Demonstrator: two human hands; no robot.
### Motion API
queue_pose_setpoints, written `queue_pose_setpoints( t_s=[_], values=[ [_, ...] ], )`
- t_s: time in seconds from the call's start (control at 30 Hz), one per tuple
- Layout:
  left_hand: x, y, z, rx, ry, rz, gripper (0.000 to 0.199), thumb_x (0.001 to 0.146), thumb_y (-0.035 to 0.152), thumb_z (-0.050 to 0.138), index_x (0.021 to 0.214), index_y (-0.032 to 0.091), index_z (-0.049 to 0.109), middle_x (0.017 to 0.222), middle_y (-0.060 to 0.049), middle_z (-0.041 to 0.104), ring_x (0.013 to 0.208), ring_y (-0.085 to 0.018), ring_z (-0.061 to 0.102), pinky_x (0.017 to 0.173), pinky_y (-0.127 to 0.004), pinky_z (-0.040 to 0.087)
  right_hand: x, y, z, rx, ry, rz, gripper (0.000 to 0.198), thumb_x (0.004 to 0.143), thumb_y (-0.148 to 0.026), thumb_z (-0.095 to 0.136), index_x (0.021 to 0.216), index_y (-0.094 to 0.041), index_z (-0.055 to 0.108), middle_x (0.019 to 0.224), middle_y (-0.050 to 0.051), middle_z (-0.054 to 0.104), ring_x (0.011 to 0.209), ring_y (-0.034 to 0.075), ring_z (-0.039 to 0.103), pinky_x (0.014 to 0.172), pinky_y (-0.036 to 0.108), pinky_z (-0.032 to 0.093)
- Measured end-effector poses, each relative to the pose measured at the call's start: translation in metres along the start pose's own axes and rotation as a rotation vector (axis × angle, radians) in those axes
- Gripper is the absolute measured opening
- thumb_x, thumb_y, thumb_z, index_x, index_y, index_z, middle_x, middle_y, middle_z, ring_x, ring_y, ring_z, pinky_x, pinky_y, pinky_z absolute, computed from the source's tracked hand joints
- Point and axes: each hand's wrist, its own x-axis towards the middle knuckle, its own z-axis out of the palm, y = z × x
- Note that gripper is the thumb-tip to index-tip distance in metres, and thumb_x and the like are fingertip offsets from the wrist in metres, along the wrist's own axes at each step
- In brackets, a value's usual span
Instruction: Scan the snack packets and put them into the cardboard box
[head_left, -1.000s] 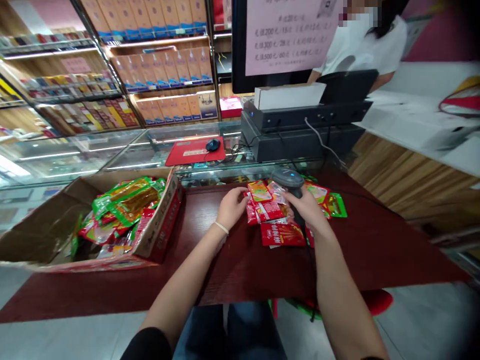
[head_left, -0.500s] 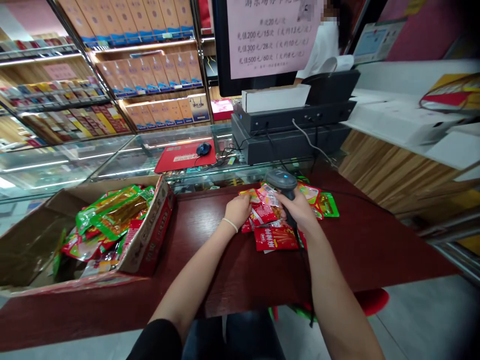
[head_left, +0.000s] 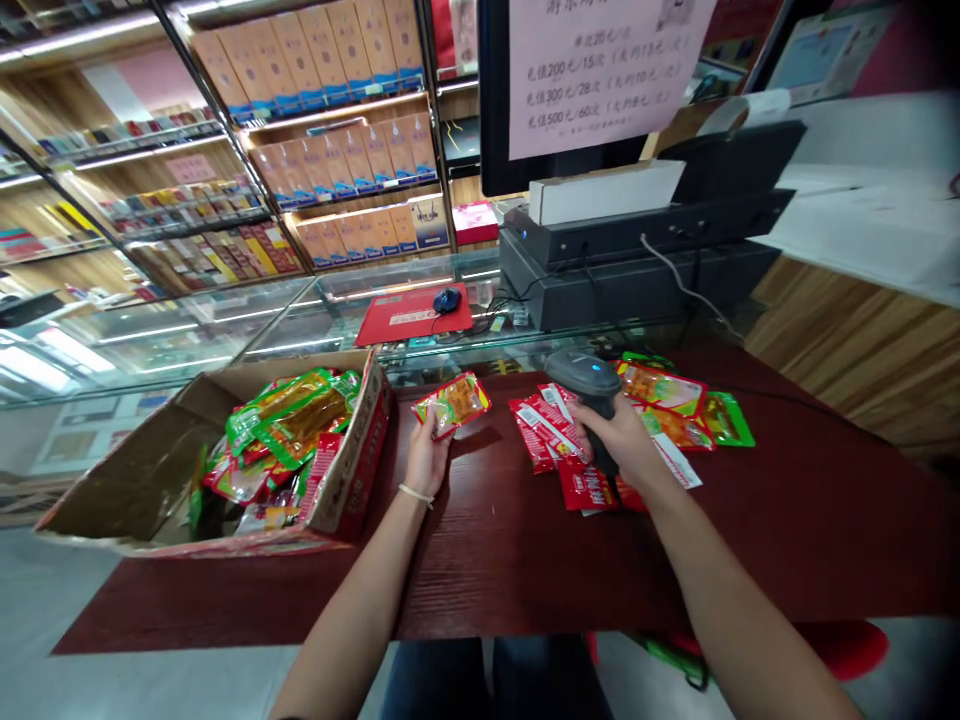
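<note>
Since half a second ago, our left hand (head_left: 426, 462) has drawn away from the red packets (head_left: 534, 432), bringing a snack packet (head_left: 459, 402) to just right of the carton (head_left: 352, 490). We hold it over the worktop (head_left: 480, 560) by its near edge, thumb and fingers closed on it. Farther right of the carton, our right hand (head_left: 619, 435) wraps its fingers around the handle of the dark scanner (head_left: 581, 370), above the red packets. Green-edged packets (head_left: 729, 420) lie farther still from the carton. Inside it we see heaped packets (head_left: 300, 430). Behind the carton and to its right, a mouse (head_left: 446, 299) sits on a red mat (head_left: 386, 318).
</note>
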Motion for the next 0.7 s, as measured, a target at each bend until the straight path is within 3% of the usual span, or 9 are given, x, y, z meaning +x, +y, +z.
queue_pose_setpoints(
  t_s=[0.17,0.4,0.5,0.7],
  values=[
    [0.001,0.004,-0.003,-0.047,0.036,-0.041,0.036,0.077,0.028,0.075,0.111,0.019,0.066,0.116,-0.007,0.072,0.106,-0.019,0.068,0.095,-0.031,0.053,0.0,0.011,0.009,-0.133,-0.052,0.052,0.042,0.073,-0.052,0.077,0.09,-0.027,0.048,0.055,-0.007,0.054,0.037,0.013,0.047,0.038,0.027,0.038],
    [0.001,-0.001,-0.004,-0.053,0.069,-0.158,0.035,0.073,0.014,0.074,0.107,0.017,0.064,0.107,-0.007,0.074,0.098,-0.019,0.071,0.094,-0.034,0.055,-0.007,0.014,0.018,-0.235,-0.18,0.055,0.056,0.072,-0.048,0.077,0.117,-0.026,0.05,0.048,-0.009,0.053,0.035,0.013,0.045,0.037,0.026,0.037],
    [0.001,0.0,-0.005,-0.06,0.032,-0.162,0.037,0.072,0.016,0.075,0.107,0.016,0.063,0.108,-0.009,0.073,0.098,-0.02,0.071,0.094,-0.035,0.055,-0.01,0.012,0.022,-0.241,-0.24,0.069,0.051,0.071,-0.047,0.078,0.111,-0.026,0.054,0.048,-0.008,0.055,0.034,0.013,0.045,0.037,0.025,0.035],
    [0.001,0.0,-0.003,-0.042,0.045,-0.15,0.036,0.07,0.013,0.075,0.103,0.015,0.063,0.103,-0.006,0.073,0.092,-0.016,0.071,0.092,-0.031,0.054,-0.011,0.007,0.026,-0.332,-0.29,0.086,0.034,0.072,-0.052,0.073,0.08,-0.022,0.058,0.038,-0.006,0.048,0.033,0.011,0.041,0.038,0.025,0.032]
  ],
)
